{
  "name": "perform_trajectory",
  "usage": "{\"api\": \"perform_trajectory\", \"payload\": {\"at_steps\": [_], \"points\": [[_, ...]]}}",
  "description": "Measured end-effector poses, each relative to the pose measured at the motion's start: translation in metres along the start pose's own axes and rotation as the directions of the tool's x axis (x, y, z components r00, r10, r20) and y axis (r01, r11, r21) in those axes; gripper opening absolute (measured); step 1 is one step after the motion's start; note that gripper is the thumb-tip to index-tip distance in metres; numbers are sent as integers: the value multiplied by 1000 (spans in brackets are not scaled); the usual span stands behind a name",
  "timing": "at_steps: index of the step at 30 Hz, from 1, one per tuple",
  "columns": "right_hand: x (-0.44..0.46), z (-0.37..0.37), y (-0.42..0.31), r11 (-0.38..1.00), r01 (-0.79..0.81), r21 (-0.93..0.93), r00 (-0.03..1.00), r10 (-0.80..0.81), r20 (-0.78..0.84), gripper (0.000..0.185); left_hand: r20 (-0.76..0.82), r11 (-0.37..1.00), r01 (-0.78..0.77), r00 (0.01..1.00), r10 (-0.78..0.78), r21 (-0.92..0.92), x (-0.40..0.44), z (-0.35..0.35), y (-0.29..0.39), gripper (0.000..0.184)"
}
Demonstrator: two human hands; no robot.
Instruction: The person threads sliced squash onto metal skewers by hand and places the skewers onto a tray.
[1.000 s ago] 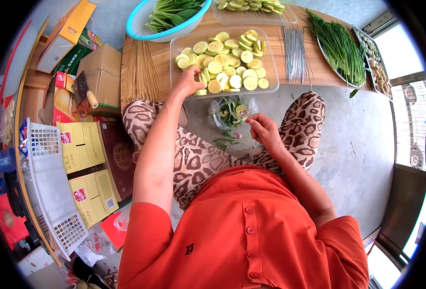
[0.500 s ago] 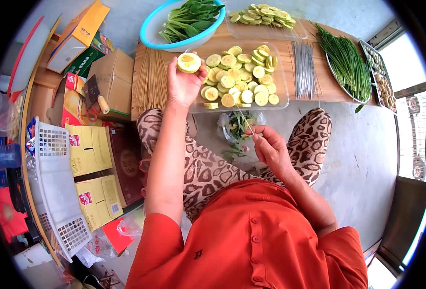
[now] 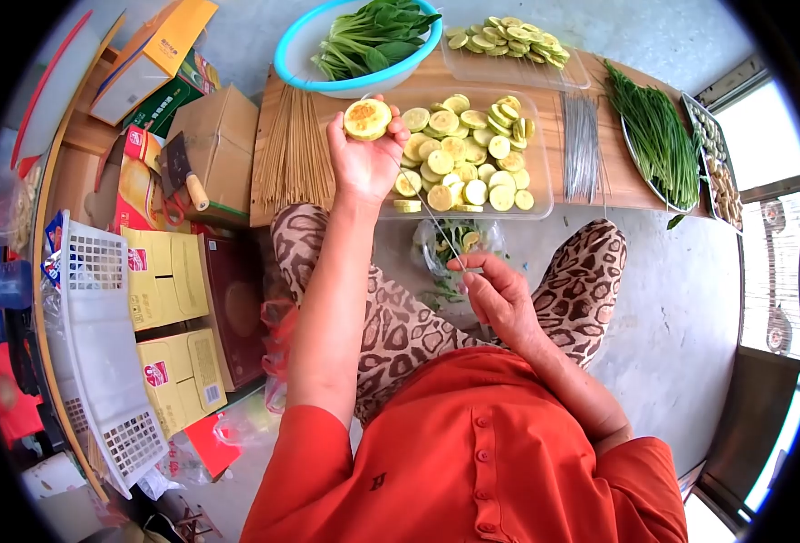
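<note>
Left hand point(image 3: 366, 167), palm up, grips a vegetable slice point(image 3: 366, 119); right hand point(image 3: 499, 297), nearer the body, pinches a skewer point(image 3: 440, 230).

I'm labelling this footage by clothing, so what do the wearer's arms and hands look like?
The left hand and right hand are ungloved, with no watch or bracelet visible at the wrists. The forearms are bare. The left sleeve and right sleeve are short, plain and red, with no visible markings.
</note>
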State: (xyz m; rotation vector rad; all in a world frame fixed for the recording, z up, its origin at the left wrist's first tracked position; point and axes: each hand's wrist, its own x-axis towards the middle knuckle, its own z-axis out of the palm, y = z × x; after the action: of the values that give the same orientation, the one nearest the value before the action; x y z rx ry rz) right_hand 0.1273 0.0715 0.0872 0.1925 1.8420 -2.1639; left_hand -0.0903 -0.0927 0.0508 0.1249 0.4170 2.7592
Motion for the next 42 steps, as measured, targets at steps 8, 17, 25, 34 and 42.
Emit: {"api": "perform_trajectory", "payload": {"at_steps": [8, 17, 25, 34, 42], "points": [[5, 3, 1, 1000, -8, 19, 1000, 8, -3, 18, -61, 1000, 2, 998, -3, -7, 1, -1, -1, 47], [7, 4, -3, 999, -32, -10, 999, 32, 8, 19, -47, 1000, 4, 999, -4, -11, 1, -1, -3, 40], [8, 7, 0, 1000, -29, 2, 1000, 29, 7, 20, -54, 999, -14, 998, 12, -33, 0, -4, -3, 41], [5, 9, -4, 1000, -24, 14, 1000, 24, 13, 19, -62, 997, -42, 997, 46, 57, -2, 0, -4, 45], [7, 14, -5, 999, -32, 35, 999, 32, 6, 19, -49, 999, -18, 999, 21, 46, -4, 3, -7, 44]]}}
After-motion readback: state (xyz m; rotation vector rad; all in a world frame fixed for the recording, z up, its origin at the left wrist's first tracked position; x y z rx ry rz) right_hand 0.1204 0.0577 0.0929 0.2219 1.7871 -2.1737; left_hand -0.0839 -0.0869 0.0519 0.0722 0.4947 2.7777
